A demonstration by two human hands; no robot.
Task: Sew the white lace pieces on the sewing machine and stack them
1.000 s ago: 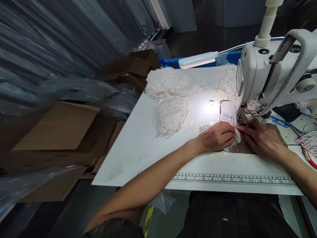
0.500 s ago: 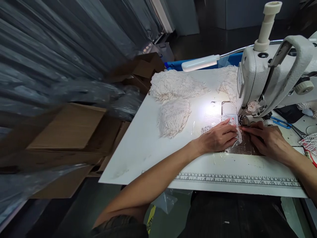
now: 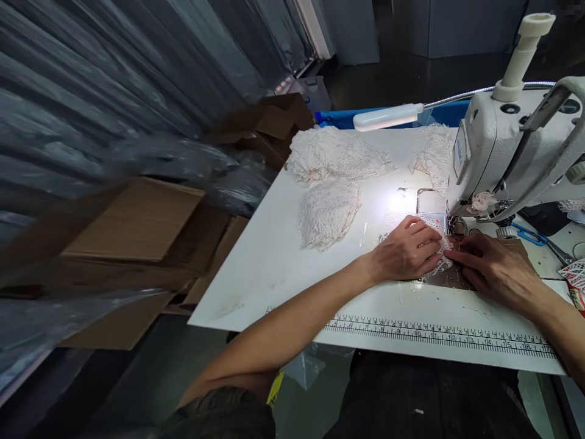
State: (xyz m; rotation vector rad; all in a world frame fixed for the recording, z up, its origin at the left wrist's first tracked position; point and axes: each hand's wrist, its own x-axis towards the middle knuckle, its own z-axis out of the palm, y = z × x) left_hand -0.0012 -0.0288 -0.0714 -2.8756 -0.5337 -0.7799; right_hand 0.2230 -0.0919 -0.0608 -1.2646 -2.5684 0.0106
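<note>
A small piece of white lace [image 3: 443, 263] lies at the sewing machine's presser foot [image 3: 451, 224], over a brown sheet [image 3: 457, 280] on the table. My left hand [image 3: 411, 249] rests on the lace with its fingers bent together over it, and its thumb is hidden. From the other side my right hand [image 3: 498, 265] reaches in. Its index fingertip touches the lace's right edge, while the thumb sits apart on the brown sheet. Above them stands the white sewing machine [image 3: 484, 140] with a pale fabric flower [image 3: 483, 201] near its needle.
Piles of white lace [image 3: 331, 213] lie on the table's left part, more lace [image 3: 434, 152] behind the needle. A lamp [image 3: 388, 117] reaches over the back. Blue-handled scissors [image 3: 530, 235] lie at right. Cardboard boxes [image 3: 132, 219] stand left; a printed ruler [image 3: 434, 335] marks the front edge.
The camera view has shifted, so the machine sits further right. My right index fingertip has moved from near the presser foot down to the lace's edge. My left fingers are more bent.
</note>
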